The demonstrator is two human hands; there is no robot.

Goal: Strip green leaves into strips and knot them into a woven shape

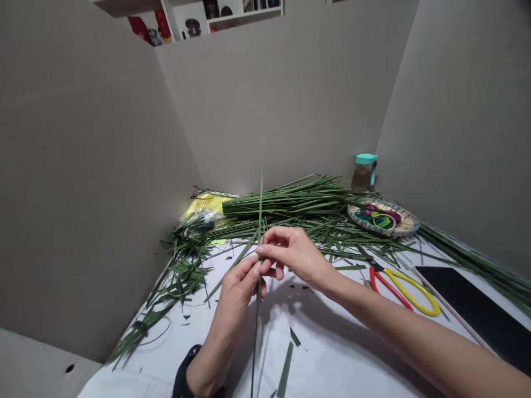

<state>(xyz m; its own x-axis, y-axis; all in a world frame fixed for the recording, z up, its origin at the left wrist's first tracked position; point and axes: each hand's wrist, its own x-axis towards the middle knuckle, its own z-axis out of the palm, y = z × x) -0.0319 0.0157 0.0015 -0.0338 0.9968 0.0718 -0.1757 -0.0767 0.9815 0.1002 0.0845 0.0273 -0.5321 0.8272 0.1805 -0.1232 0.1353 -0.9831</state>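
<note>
My left hand [241, 283] and my right hand [289, 251] meet above the middle of the white table, thumbs and fingers pinched on thin green leaf strips [261, 204]. One strip stands upright above my fingers, and a long end hangs down below them toward the near edge. Another strip slants off to the lower left from the same spot. Exactly how the strips cross between my fingertips is hidden. Behind my hands lies a thick bundle of cut green leaves [286, 200].
Scissors with red and yellow handles [415, 290] lie to the right, beside a dark tablet [477, 315]. A woven tray [409, 224] holds coloured coils, near a lidded jug [362, 176]. Leaf scraps [285, 367] dot the white table [332, 354]; more leaves [182, 282] pile at left.
</note>
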